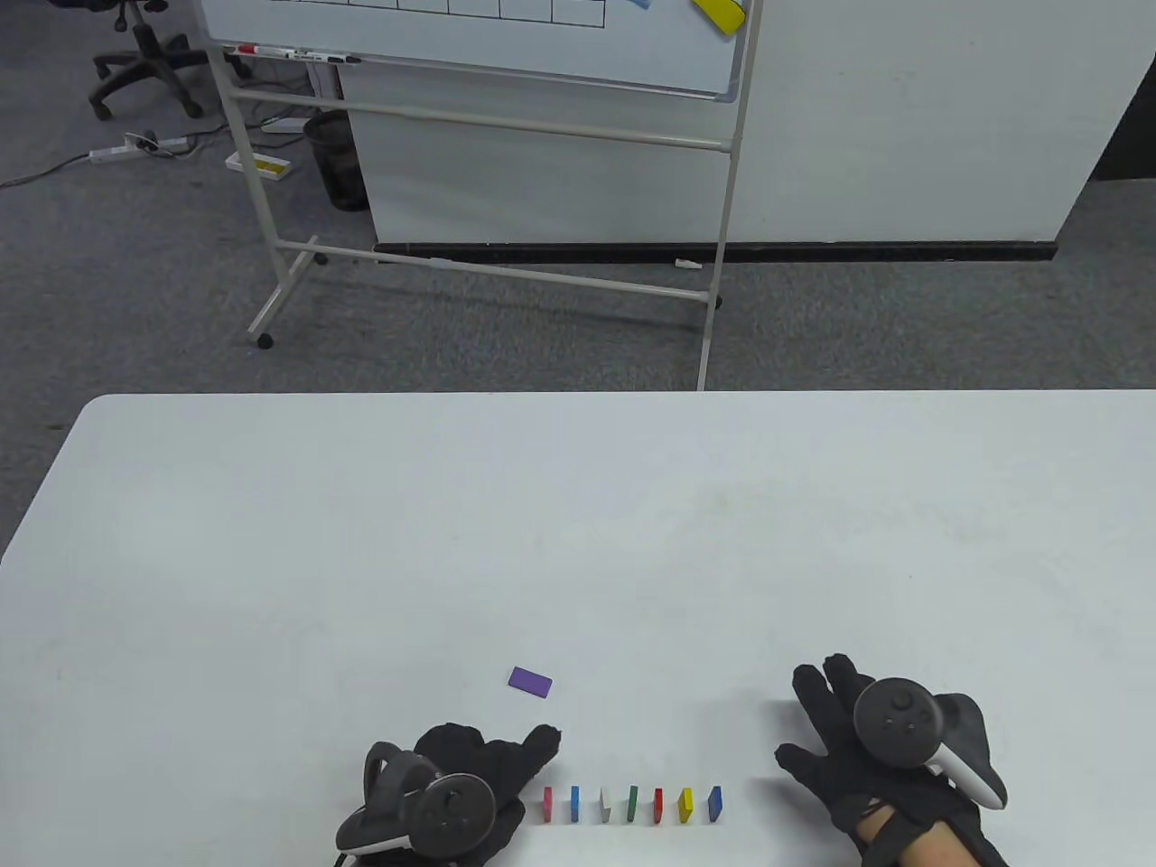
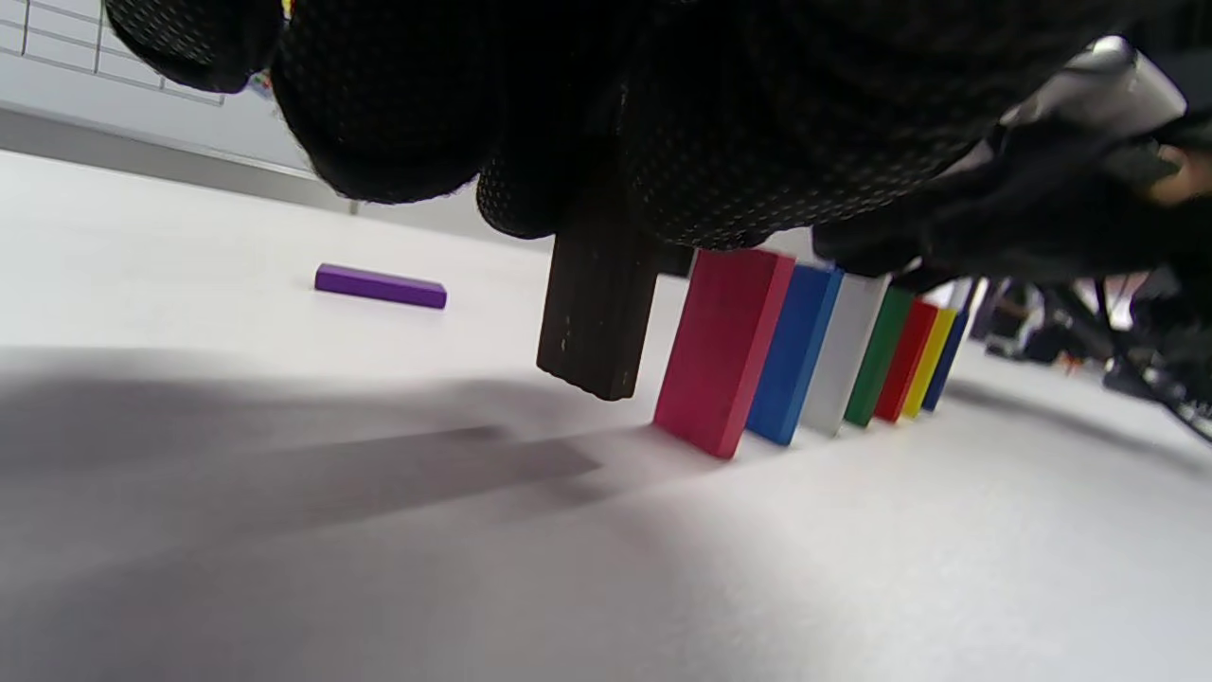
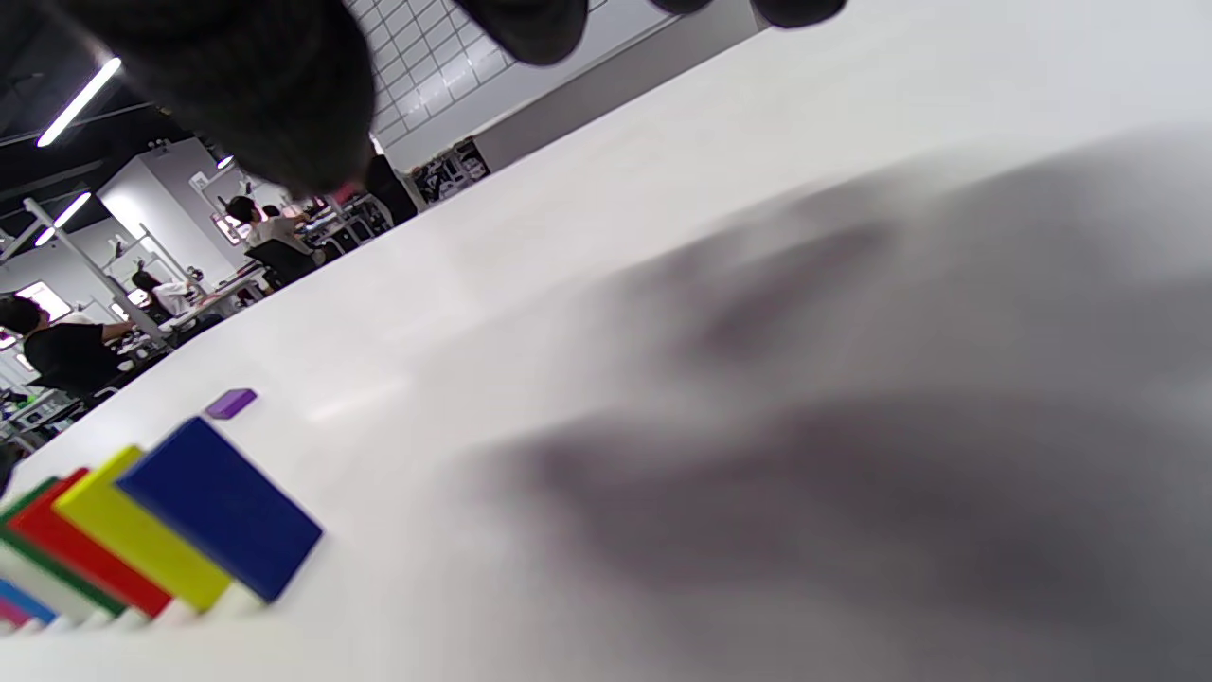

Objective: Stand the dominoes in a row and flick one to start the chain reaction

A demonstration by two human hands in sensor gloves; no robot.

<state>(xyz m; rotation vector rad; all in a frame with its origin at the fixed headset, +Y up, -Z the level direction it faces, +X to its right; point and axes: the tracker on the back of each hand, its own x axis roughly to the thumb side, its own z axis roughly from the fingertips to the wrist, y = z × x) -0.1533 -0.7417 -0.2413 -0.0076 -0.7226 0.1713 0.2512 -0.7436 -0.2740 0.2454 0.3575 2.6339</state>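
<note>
Table view shows a wide white surface (image 1: 578,542) with a whiteboard (image 1: 470,41) on a wheeled stand on the carpet beyond its far edge. The right hand (image 1: 844,745) lies at the near right, fingers spread and straight, holding nothing, well right of the row. The left hand (image 1: 470,777) sits at the near left, just beside the row's left end; in the left wrist view its curled fingers pinch a black domino (image 2: 597,317) upright, its lower end just above the surface, next to the pink one. Seven dominoes stand in a row along the near edge, left to right: pink domino (image 1: 547,805), blue domino (image 1: 574,804), white domino (image 1: 605,805), green domino (image 1: 633,804), red domino (image 1: 657,806), yellow domino (image 1: 685,805), dark blue domino (image 1: 715,804). A purple domino (image 1: 530,682) lies flat, farther back, apart from the row.
</note>
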